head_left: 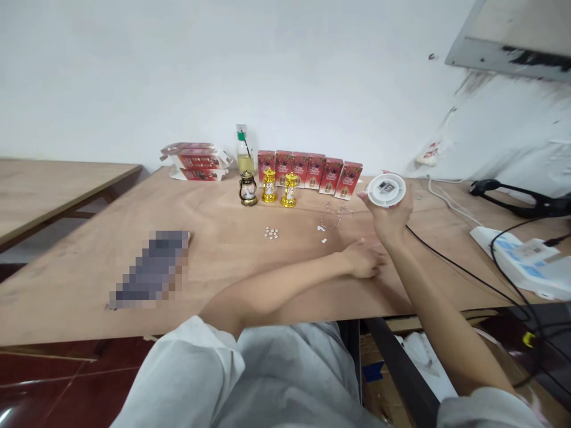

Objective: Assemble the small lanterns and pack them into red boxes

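1. Grip: left hand (363, 260) lies on the table (223, 244), fingers loosely curled, though whether it holds anything I cannot tell; right hand (393, 224), beside it, is closed around a white round-ended object (387, 190), over the table's right part.
2. Red-and-white cartons (200, 159), back left; printing unreadable.
3. Bottle (242, 153), pale yellow liquid (243, 164) inside.
4. Three lanterns (269, 189), one bronze, two gold, before six upright red boxes (300, 168); lettering too small to read.

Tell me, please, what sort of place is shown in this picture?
Probably a small workshop or packing area, judging by the wooden table, the row of upright red boxes along its back, and the three small lanterns standing nearby.
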The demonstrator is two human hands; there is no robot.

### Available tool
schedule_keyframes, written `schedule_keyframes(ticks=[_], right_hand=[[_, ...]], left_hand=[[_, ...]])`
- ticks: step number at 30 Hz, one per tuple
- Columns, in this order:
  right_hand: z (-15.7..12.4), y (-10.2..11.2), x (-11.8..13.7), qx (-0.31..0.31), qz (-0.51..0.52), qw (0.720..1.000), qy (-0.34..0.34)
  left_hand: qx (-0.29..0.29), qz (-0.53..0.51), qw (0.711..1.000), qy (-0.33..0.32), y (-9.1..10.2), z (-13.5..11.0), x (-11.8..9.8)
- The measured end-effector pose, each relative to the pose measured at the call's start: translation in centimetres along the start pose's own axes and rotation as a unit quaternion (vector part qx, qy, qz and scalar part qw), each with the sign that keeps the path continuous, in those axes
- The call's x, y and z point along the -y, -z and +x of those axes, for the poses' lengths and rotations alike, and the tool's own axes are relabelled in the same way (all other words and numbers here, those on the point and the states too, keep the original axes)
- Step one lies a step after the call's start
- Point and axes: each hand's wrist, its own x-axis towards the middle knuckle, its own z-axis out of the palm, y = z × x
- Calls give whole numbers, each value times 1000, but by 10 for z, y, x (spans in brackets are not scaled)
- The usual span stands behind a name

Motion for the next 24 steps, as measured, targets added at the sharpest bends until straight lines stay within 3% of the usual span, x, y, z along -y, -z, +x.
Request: schedule_keyframes(ticks=[4,8,15,20,24], right_hand=[[0,-11,17,-18,-6,1000,17],[-2,-27,31,-14,4,999,29],[-14,-69,52,41,63,997,25],[-23,-99,69,81,98,992,14],[-38,-109,70,90,104,990,6]], left_hand=[[-28,-21,999,0,-4,-9,8],[-36,-36,999,-20,12,-56,21],[-112,-48,988,97,31,-138,39],[-212,-98,959,164,35,-157,48],[-283,-135,929,198,43,-165,49]])
